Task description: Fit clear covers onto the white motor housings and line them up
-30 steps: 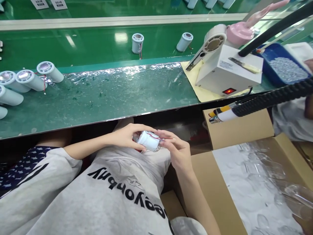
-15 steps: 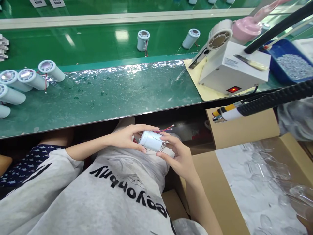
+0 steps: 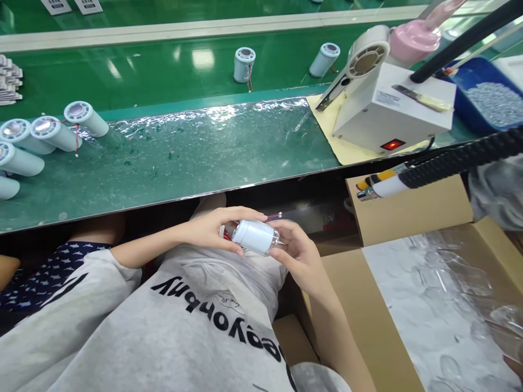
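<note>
**Wires (image 3: 273,216) drawn in closer to the held pale blue cylinder (image 3: 254,236)**

Since the earlier frame, the wire tips have been shifted back toward the cylinder's far side, while the cylinder itself has been kept at nearly the same tilt. It is held over the lap (image 3: 261,268), off the bench (image 3: 204,155) and near its front edge. One end is gripped by the left hand (image 3: 209,230), thumb and fingers clamped around it. At the other end, a clear end piece (image 3: 278,238) is pinched by the right hand (image 3: 300,255); whether it is a cap or a longer sleeve cannot be told.

Trouble could be caused by the wires: if left loose, they might be trapped or tugged at the clear rim. The clear piece might also be scratched or cracked if pressed on askew, and the cylinder could be dropped should both grips be loosened.

Farther out, similar cylinders (image 3: 87,118) are grouped at the bench's left, and two more are carried on the green belt (image 3: 163,71). At the right, clear parts (image 3: 457,272) are heaped in a carton (image 3: 496,256).
</note>
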The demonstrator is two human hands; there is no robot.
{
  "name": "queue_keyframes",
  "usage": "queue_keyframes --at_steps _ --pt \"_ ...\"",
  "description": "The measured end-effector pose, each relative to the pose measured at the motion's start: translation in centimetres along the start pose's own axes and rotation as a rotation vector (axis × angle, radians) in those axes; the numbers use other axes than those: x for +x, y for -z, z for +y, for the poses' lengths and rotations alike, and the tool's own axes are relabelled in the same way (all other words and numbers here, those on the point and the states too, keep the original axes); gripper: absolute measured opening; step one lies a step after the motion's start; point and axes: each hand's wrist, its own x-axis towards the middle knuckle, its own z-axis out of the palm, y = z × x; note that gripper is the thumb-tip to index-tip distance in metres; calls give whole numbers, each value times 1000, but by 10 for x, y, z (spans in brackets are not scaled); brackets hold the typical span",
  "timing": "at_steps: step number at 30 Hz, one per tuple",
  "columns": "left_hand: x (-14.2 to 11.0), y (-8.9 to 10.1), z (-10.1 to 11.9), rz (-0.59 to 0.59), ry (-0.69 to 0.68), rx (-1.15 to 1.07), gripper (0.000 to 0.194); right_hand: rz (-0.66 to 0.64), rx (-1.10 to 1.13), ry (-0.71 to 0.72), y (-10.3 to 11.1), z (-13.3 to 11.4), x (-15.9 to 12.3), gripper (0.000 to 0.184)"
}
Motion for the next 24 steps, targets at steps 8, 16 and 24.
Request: queue_keyframes --at_steps 8,16,24 --pt "-1 0 -2 -4 -40 14 71 1 84 -103 -4 -1 3 42" --pt "-4 0 0 -21 -50 48 72 51 275 -260 -12 10 5 55" --pt "-4 0 -2 -23 -94 52 73 -45 410 -417 -16 7 9 67"
